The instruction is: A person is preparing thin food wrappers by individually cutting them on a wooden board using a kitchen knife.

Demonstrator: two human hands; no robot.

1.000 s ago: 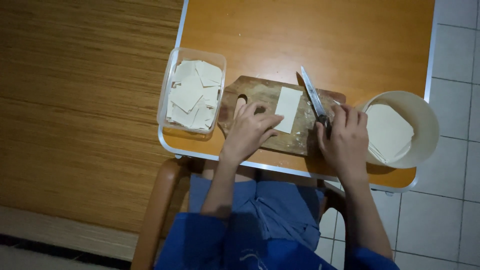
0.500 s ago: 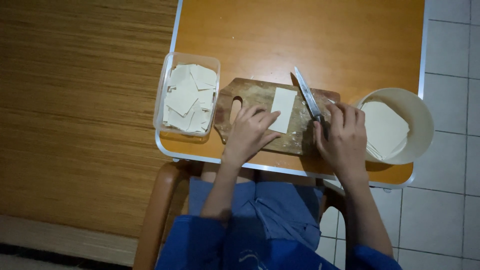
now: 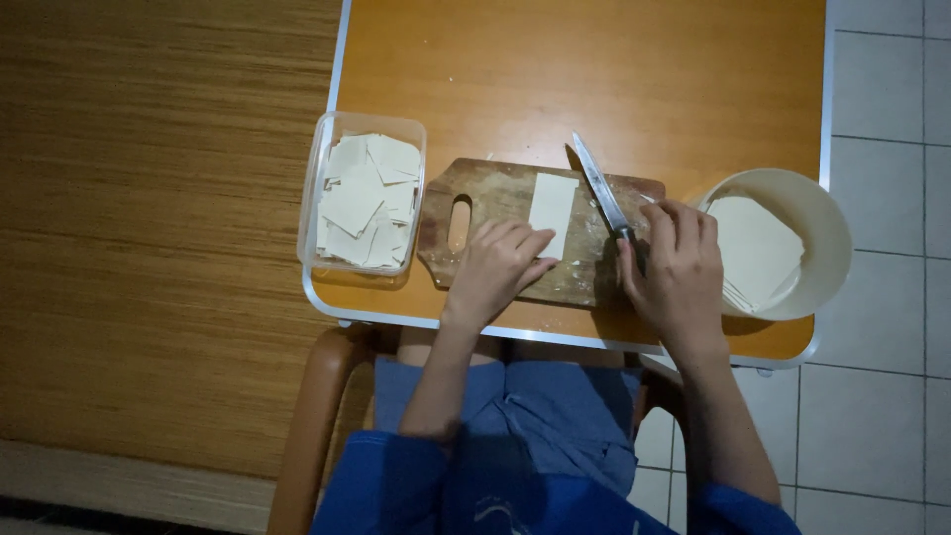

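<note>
Orange surface holds a wooden board. Left hand lies spread beside a white strip. Right hand grips a knife.

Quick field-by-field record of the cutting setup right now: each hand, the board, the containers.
left hand: fingers flat on the pale sheet, near its lower end
right hand: shut on the knife, blade angled up and left, beside the sheet's right edge
cutting board: wooden, slot handle to the left, on the orange table
clear tub: left of the board, holds cut pale pieces
round bowl: right of the board, holds stacked pale sheets
seat: wooden chair under the person
</note>
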